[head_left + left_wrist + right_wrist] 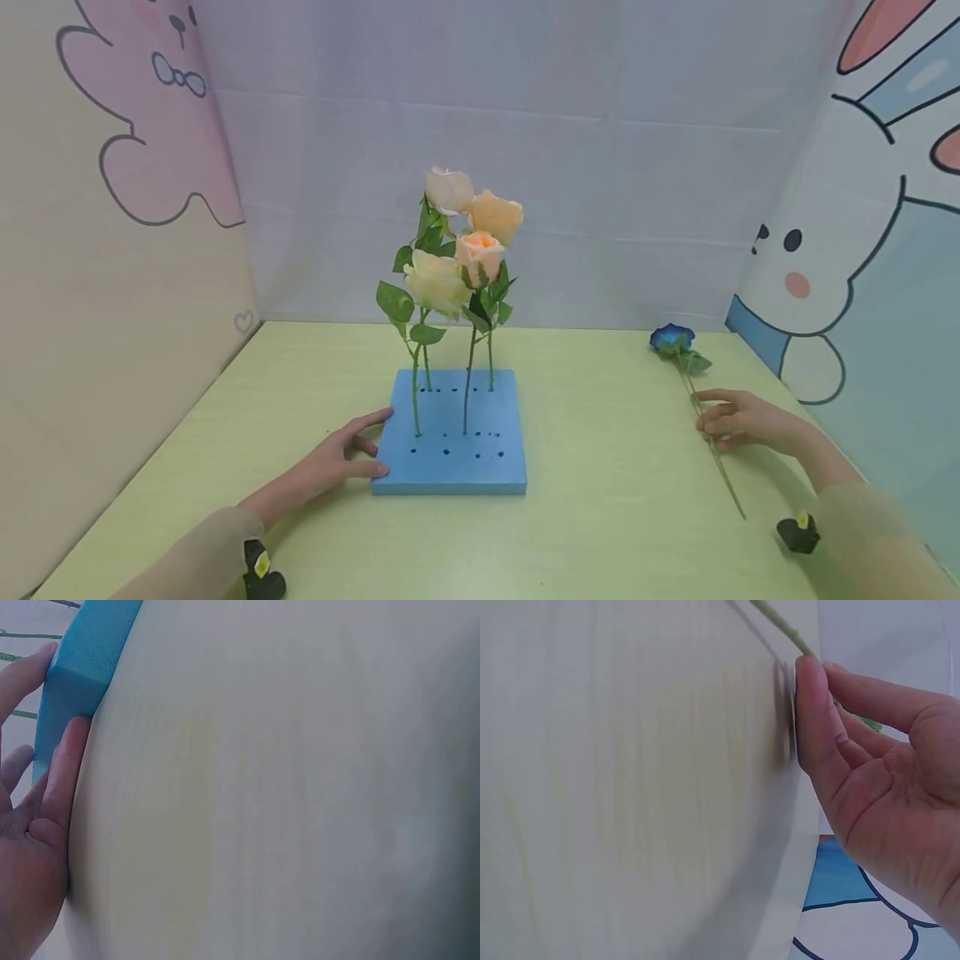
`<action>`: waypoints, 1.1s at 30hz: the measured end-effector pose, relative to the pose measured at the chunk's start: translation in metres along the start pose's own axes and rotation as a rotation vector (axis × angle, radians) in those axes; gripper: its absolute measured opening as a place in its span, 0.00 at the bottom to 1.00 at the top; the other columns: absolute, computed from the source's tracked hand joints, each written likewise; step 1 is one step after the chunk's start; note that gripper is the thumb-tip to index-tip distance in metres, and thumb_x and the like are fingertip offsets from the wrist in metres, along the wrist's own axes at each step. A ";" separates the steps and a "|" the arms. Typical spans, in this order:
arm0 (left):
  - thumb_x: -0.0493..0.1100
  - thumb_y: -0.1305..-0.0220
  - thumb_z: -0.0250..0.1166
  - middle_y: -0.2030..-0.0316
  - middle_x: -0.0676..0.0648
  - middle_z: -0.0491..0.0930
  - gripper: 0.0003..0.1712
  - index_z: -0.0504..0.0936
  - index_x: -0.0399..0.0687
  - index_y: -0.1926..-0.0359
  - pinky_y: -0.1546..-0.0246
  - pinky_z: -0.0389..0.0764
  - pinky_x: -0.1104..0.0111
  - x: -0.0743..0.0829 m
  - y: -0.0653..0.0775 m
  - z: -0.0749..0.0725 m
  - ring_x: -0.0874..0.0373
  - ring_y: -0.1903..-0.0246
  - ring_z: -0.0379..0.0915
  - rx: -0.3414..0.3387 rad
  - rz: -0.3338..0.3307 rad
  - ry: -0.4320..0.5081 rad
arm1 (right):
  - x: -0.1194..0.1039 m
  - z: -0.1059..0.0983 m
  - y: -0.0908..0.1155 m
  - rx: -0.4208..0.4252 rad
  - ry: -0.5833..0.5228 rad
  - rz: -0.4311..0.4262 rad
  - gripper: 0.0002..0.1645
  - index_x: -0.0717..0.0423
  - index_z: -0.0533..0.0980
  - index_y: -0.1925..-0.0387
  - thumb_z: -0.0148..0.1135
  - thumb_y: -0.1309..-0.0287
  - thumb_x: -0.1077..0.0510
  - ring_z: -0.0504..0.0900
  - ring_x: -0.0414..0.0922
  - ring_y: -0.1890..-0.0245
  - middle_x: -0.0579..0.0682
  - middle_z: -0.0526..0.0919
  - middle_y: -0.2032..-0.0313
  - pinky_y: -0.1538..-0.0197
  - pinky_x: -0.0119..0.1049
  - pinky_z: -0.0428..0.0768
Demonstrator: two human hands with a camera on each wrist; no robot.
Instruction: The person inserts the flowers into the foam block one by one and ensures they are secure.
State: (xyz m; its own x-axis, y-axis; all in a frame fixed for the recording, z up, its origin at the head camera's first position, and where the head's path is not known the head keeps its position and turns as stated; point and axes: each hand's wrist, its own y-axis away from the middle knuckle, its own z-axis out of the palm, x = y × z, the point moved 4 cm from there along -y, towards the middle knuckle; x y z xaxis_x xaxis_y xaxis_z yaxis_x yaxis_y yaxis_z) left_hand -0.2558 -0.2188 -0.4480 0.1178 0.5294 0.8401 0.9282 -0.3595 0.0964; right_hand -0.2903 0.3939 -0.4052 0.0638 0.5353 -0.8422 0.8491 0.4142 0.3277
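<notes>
My left hand (330, 462) rests against the left side of a square blue board (468, 475), its thumb near the front corner and a finger further back. In the left wrist view, fingertips touch the edge of the blue board (79, 671). Stems of several roses stand upright in holes in the board: a white rose (448, 192), an orange-peach rose (497, 218), a pink-peach rose (480, 254) and a pale yellow rose (435, 283). On the right, my right hand (761, 423) pinches the stem of a blue rose (672, 337), whose bloom points away from me.
The pale yellow-green table (600, 500) extends around the board. A white cloth (600, 167) hangs behind it. Side panels carry a pink cartoon bear (165, 150) at left and a white cartoon rabbit (810, 242) at right. More holes show in the board.
</notes>
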 end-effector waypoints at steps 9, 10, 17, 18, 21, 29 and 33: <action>0.52 0.42 0.72 0.38 0.44 0.72 0.49 0.57 0.60 0.24 0.45 0.68 0.55 0.002 0.001 -0.001 0.55 0.48 0.71 -0.008 -0.001 -0.009 | -0.005 -0.002 -0.005 0.129 0.023 0.031 0.44 0.71 0.46 0.27 0.58 0.33 0.59 0.82 0.38 0.60 0.54 0.80 0.52 0.53 0.40 0.84; 0.52 0.42 0.72 0.37 0.44 0.71 0.49 0.57 0.60 0.24 0.45 0.68 0.55 0.002 0.002 -0.001 0.55 0.48 0.71 -0.009 -0.001 -0.008 | -0.007 -0.002 -0.005 0.141 0.023 0.030 0.44 0.70 0.46 0.27 0.58 0.33 0.59 0.82 0.38 0.59 0.54 0.80 0.52 0.53 0.40 0.84; 0.53 0.42 0.72 0.36 0.44 0.70 0.49 0.57 0.60 0.24 0.46 0.68 0.57 0.001 0.002 -0.001 0.56 0.49 0.71 -0.005 0.007 -0.011 | -0.024 0.001 -0.007 0.191 0.004 -0.005 0.44 0.67 0.48 0.26 0.59 0.33 0.58 0.84 0.42 0.58 0.57 0.81 0.52 0.54 0.42 0.85; 0.53 0.42 0.72 0.36 0.44 0.70 0.49 0.57 0.60 0.24 0.46 0.68 0.57 0.000 0.001 -0.001 0.56 0.49 0.71 -0.002 0.003 -0.008 | -0.027 0.001 -0.007 0.191 0.009 -0.011 0.44 0.67 0.48 0.26 0.59 0.33 0.58 0.84 0.43 0.58 0.58 0.81 0.52 0.54 0.42 0.85; 0.53 0.42 0.72 0.36 0.44 0.70 0.49 0.57 0.60 0.24 0.46 0.68 0.57 -0.001 0.001 -0.001 0.57 0.49 0.71 -0.004 0.003 -0.012 | -0.036 0.004 -0.010 0.196 0.015 -0.029 0.43 0.65 0.49 0.26 0.60 0.33 0.57 0.85 0.45 0.58 0.59 0.80 0.53 0.55 0.42 0.85; 0.53 0.42 0.72 0.36 0.43 0.70 0.49 0.57 0.61 0.24 0.46 0.68 0.57 -0.001 0.001 -0.001 0.56 0.49 0.71 -0.008 0.006 -0.005 | -0.069 0.020 -0.015 0.209 -0.001 -0.166 0.32 0.59 0.59 0.32 0.59 0.33 0.59 0.85 0.45 0.60 0.52 0.83 0.60 0.58 0.43 0.86; 0.52 0.42 0.72 0.37 0.42 0.71 0.49 0.57 0.60 0.24 0.47 0.68 0.57 0.000 0.001 -0.001 0.54 0.49 0.71 -0.009 0.025 -0.009 | -0.088 0.030 -0.019 0.206 -0.017 -0.254 0.28 0.55 0.62 0.34 0.58 0.32 0.61 0.85 0.41 0.62 0.44 0.84 0.64 0.59 0.43 0.86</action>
State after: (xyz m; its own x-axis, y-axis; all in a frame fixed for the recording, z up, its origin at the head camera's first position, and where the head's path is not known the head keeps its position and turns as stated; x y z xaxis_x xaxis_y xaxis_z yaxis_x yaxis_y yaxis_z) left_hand -0.2556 -0.2201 -0.4472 0.1440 0.5268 0.8377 0.9216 -0.3798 0.0804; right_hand -0.2960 0.3168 -0.3507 -0.1565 0.4206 -0.8936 0.9270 0.3749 0.0141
